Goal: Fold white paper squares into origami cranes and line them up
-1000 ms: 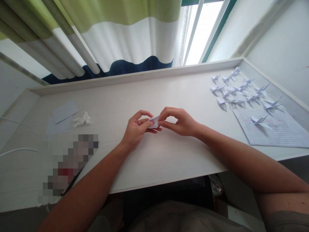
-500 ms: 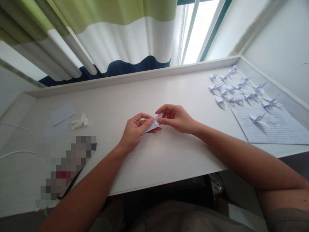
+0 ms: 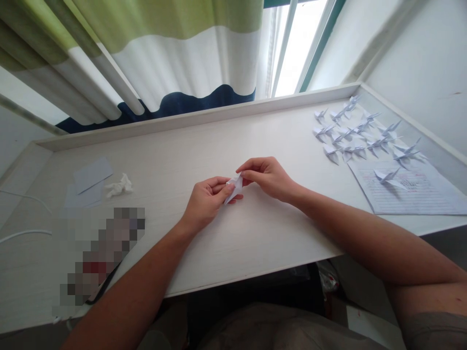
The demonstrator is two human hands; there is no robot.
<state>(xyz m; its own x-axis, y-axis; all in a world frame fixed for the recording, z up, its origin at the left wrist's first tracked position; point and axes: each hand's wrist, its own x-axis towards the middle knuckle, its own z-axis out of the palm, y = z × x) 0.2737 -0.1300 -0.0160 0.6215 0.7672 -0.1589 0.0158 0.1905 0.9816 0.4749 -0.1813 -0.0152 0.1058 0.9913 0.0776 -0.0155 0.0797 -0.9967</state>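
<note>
A small folded piece of white paper (image 3: 234, 188) is held just above the middle of the desk. My left hand (image 3: 207, 198) pinches it from the left, thumb on top and fingers beneath. From the right, my right hand (image 3: 268, 179) grips its upper corner between thumb and index finger. Both hands hide parts of the paper. Several white paper cranes (image 3: 350, 136) stand in rows at the far right of the desk. One more paper crane (image 3: 389, 178) rests on a lined, written sheet (image 3: 419, 199).
At the left lie flat paper pieces (image 3: 93, 175) beside a crumpled white tissue (image 3: 120, 185). Nearer me is a blurred-out, phone-like object (image 3: 105, 255). White cables (image 3: 25, 234) cross the left edge. A raised border (image 3: 204, 116) runs along the back of the desk (image 3: 219, 262), below a curtain (image 3: 204, 58).
The folded paper has turned more upright in my fingers. My right thumb and fingers have shifted to its top corner. The view has moved slightly.
</note>
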